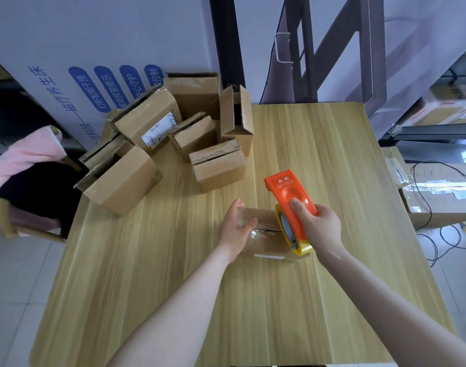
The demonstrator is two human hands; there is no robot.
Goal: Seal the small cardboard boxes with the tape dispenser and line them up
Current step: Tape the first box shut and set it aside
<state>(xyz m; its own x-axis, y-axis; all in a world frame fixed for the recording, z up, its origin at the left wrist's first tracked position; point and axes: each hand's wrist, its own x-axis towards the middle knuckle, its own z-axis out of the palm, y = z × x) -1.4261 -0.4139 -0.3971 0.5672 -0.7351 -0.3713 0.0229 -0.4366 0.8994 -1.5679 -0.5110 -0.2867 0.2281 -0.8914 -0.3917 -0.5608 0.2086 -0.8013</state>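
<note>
We seal what seems the first box (263, 242): left fingers (238, 205) curl round its end, right fingers (298, 205) grip the dispenser (287, 192) at its other end. Beyond the fingers, a heap (218, 168) waits, none lined up.

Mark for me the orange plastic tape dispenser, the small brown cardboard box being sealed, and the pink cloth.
orange plastic tape dispenser (286, 194): head view, flat orange top below the logo.
small brown cardboard box (263, 218): head view, far top flap.
pink cloth (27, 152): head view, fold draped over the chair.
</note>
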